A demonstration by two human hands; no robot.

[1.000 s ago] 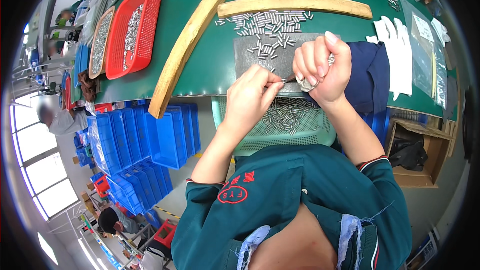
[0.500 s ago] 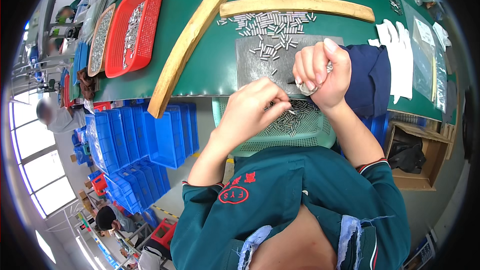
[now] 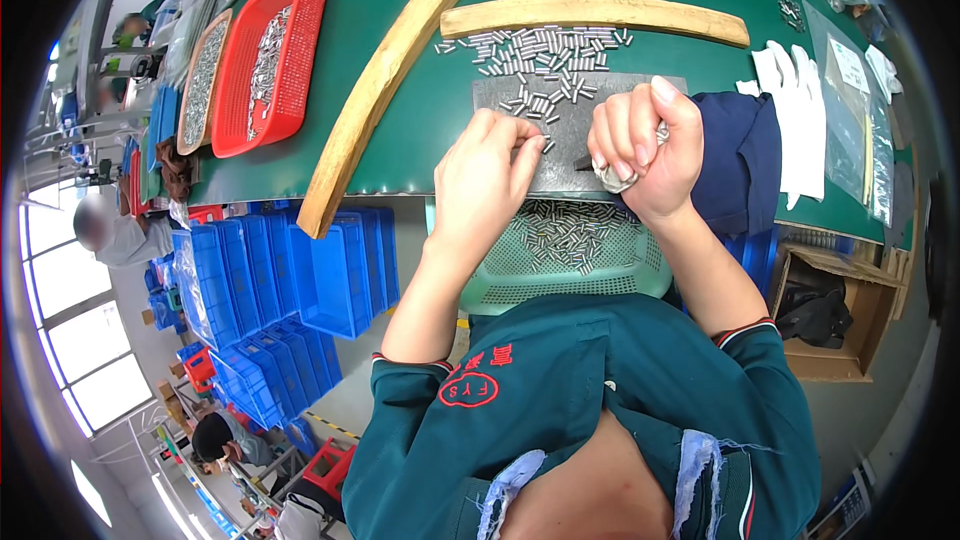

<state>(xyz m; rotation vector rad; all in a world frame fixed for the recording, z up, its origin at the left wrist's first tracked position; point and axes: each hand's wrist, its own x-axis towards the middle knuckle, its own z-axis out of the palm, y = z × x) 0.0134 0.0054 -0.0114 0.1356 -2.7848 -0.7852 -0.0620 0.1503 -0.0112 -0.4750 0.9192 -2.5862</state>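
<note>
My left hand (image 3: 482, 175) is over the grey plate (image 3: 560, 172), thumb and forefinger pinched at a small metal pin (image 3: 547, 146). My right hand (image 3: 648, 150) is closed round a tool wrapped in pale cloth (image 3: 613, 180); its dark tip (image 3: 584, 165) points left over the plate, and the rest is hidden in the fist. A loose pile of metal pins (image 3: 545, 50) spreads from the green tabletop onto the plate's far part. Below the table edge, a pale green perforated basket (image 3: 490, 285) contains many similar pins.
Two wooden strips (image 3: 595, 10) border the pile. Left stands a red basket (image 3: 308, 70) of metal parts. A dark blue cloth (image 3: 740, 160) and white gloves (image 3: 800, 120) lie right. Blue crates (image 3: 330, 285) and a cardboard box (image 3: 835, 355) are below table height. Other people are in the left background.
My left hand has moved from above the green basket up and left to the pin on the plate. My right hand stays in nearly the same place, still closed on the cloth-wrapped tool.
</note>
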